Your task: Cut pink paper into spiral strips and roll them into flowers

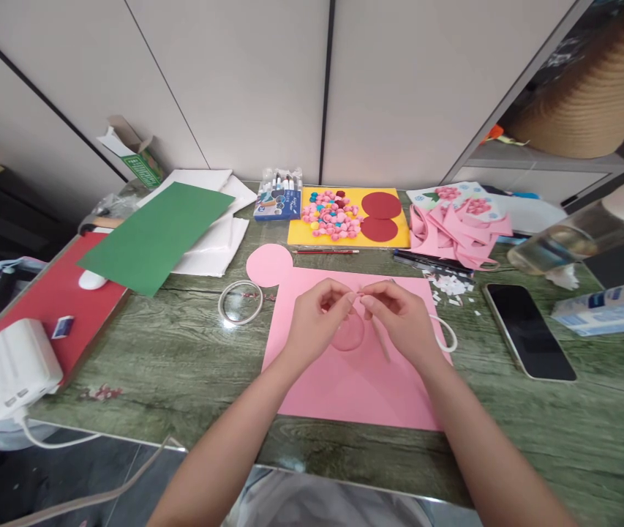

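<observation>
Pink sheet (344, 391) lying flat on the green wood-patterned table (180, 359), near the front edge. Just above this sheet, left hand (314, 315) and right hand (399, 315) close together, on each the thumb pinched toward the forefinger, with fingertips of both almost meeting. Cannot tell whether grasping some small piece there, too hidden for seeing. Directly below the fingers, on the sheet, a pink round shape (348, 335), partly covered; cannot tell if drawn or lying as separate piece. Beside the right hand, a thin stick (382, 342), slanting over the sheet. At the far left corner of the sheet, a pink disc (269, 265), touching or nearly so. To the left, a white ring (220, 304). Farther back, a red pencil (325, 252) in front of a yellow sheet (295, 236), with small coloured balls (336, 216) and two dark red discs (380, 205) on top. Near these, pink strips (462, 227) in a heap, with white scraps (450, 284) in front. More to the right, a phone (531, 331), lying flat.
</observation>
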Demonstrator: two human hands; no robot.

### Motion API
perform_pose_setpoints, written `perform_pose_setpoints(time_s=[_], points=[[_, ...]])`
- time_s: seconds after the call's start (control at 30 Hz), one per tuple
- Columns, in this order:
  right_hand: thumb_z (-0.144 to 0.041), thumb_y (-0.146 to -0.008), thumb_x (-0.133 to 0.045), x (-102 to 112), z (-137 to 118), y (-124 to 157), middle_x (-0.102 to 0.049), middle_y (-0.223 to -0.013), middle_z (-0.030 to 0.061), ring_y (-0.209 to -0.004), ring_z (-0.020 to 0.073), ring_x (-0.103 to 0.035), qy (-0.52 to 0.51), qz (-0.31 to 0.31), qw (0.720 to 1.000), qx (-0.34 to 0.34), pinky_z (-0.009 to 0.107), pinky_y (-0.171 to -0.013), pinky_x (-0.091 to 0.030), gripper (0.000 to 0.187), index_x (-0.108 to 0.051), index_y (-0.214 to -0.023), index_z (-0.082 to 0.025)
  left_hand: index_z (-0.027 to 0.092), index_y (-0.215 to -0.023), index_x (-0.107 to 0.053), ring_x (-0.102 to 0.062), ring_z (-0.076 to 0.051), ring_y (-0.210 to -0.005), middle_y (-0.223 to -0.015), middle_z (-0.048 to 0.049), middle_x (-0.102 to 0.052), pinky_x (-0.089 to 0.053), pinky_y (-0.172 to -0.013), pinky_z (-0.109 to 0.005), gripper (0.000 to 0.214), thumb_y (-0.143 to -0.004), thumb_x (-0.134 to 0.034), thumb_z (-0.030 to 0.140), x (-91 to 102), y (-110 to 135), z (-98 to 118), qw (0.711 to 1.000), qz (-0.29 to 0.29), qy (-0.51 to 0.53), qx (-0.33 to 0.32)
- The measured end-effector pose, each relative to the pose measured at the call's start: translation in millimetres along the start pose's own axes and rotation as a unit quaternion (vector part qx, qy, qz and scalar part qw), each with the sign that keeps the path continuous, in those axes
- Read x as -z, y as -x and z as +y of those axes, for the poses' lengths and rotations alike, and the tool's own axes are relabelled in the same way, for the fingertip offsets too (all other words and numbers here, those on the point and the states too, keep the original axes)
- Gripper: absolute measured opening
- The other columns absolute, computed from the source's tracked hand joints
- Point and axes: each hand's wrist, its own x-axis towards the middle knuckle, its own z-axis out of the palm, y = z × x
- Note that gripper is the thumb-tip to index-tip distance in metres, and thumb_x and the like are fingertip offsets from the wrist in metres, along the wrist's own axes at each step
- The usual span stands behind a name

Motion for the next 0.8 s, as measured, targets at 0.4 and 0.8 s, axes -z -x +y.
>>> perform_pose_setpoints(time_s=[0.4, 0.8], points=[[-0.025, -0.085, -0.054, 1.8, 0.8, 0.9, -0.064, -0.077, 0.0006, -0.059, 0.0112, -0.058, 0.035, 0.000, 0.999, 0.009, 0.025, -0.061, -0.047, 0.014, -0.067, -0.086, -0.020, 0.017, -0.077, -0.059, -0.058, -0.011, -0.062, -0.068, -0.0002, -0.061, -0.046, -0.060, -0.022, 0.011, -0.081, -0.057, 0.027, -0.2, 0.5, -0.8, 1.000, -0.002, 0.017, 0.002], [-0.030, -0.090, -0.050, 5.4, 2.2, 1.2, -0.062, -0.076, 0.0003, -0.061, 0.0107, -0.057, -0.009, 0.003, 1.000, 0.017, 0.025, -0.062, -0.046, 0.021, -0.067, -0.090, -0.020, 0.016, -0.077, -0.058, -0.056, -0.010, -0.060, -0.066, 0.0003, -0.060, -0.046, -0.058, -0.022, 0.012, -0.081, -0.057, 0.027, 0.9, 0.0, -2.0, 1.000, 0.010, 0.016, 0.005]])
